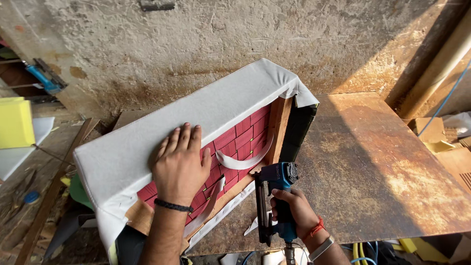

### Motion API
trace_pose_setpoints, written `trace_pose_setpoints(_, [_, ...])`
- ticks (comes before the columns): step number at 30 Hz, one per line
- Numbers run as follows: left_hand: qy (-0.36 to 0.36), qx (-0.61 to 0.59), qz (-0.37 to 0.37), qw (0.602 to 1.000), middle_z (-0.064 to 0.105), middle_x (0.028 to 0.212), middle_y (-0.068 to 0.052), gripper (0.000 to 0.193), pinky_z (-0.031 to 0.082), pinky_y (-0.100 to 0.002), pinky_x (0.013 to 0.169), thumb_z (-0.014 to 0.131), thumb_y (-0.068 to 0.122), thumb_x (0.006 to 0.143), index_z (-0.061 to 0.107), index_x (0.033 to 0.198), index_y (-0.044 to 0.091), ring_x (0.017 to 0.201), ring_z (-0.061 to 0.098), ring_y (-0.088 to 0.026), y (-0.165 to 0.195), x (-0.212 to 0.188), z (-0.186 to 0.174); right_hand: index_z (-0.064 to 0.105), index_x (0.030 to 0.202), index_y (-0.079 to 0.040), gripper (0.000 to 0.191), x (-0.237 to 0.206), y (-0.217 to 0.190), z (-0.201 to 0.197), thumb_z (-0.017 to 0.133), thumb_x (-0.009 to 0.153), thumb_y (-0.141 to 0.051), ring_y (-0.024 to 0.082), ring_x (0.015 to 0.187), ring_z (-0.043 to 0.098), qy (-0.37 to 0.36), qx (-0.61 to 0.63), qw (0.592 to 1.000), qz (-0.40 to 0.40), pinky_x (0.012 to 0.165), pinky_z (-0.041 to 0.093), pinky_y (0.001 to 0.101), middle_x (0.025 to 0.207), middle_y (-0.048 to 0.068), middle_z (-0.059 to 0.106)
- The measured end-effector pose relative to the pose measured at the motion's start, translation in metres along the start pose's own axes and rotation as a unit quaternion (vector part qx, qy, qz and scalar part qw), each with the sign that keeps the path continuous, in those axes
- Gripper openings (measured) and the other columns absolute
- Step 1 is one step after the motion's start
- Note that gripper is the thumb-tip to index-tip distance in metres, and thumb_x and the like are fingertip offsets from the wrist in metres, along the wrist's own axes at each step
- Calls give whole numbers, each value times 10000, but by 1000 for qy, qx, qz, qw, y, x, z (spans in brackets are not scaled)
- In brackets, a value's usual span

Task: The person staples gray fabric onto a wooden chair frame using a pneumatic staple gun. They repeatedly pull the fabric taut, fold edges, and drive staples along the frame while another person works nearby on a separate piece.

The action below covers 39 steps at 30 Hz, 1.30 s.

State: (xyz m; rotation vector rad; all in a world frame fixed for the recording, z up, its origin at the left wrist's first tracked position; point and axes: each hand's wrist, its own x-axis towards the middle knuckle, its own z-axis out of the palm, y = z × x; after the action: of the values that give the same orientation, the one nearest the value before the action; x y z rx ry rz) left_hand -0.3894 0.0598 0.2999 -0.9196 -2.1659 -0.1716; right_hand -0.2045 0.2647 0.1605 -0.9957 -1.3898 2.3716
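White fabric: my left hand (180,164) lies flat, fingers spread, on the cushion frame (196,147).
Blue staple gun (274,201): right hand (294,208) clenched round its grip, near the rusty tabletop's (373,167) front edge.

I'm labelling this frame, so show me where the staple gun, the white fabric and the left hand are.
staple gun (277,184), head view, on its blue body.
white fabric (196,105), head view, on the top stretched over the frame.
left hand (179,167), head view, on its back.

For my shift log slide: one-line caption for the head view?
Left hand flat on white fabric over a wooden frame; right hand grips a blue staple gun beside it.
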Motion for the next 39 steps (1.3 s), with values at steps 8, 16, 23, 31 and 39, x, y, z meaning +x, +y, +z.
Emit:
trace_pose_setpoints(8, [52, 12, -7, 999, 728, 1297, -73, 403, 523, -367, 1057, 635, 402, 929, 765, 1214, 149, 1198, 694, -233, 9, -6, -3, 686, 1131, 33, 258, 29, 6, -58, 694, 885, -47, 200, 734, 676, 21, -126, 992, -20, 713, 570, 357, 886, 128, 718])
trace_pose_setpoints(16, [67, 36, -49, 996, 759, 1238, -31, 342, 550, -364, 1036, 645, 382, 951, 794, 1190, 186, 1137, 733, -194, 10, 3, 11, 586, 1455, -220, 756, 128, -4, -143, 835, 771, -16, 143, 963, 730, -1, -419, 907, -36, 913, 578, 320, 1099, 37, 819])
trace_pose_setpoints(23, [21, 105, -127, 986, 701, 1427, -63, 478, 328, -431, 1208, 706, 404, 959, 716, 1366, 153, 1321, 628, -260, 21, 6, 40, 541, 1453, -391, 855, 233, 44, -218, 926, 744, -108, 182, 1127, 728, -26, -619, 783, 43, 986, 556, 313, 1261, -2, 744])
trace_pose_setpoints(31, [11, 157, -176, 972, 595, 1485, -162, 743, 210, -601, 1222, 824, 417, 770, 655, 1444, 153, 1434, 435, -367, 73, 16, 73, 527, 1456, -389, 790, 248, 126, -271, 831, 763, -161, 259, 1181, 682, -75, -670, 735, -69, 993, 543, 360, 1293, 59, 701])
trace_pose_setpoints(39, [5, 124, -153, 980, 713, 1404, 6, 545, 476, -400, 1113, 764, 131, 799, 735, 1339, 204, 1286, 657, -221, 36, 49, 65, 574, 1417, -96, 752, 233, -29, -178, 879, 730, -134, 310, 1305, 572, 74, -528, 702, -472, 1050, 542, 408, 1412, 164, 601])
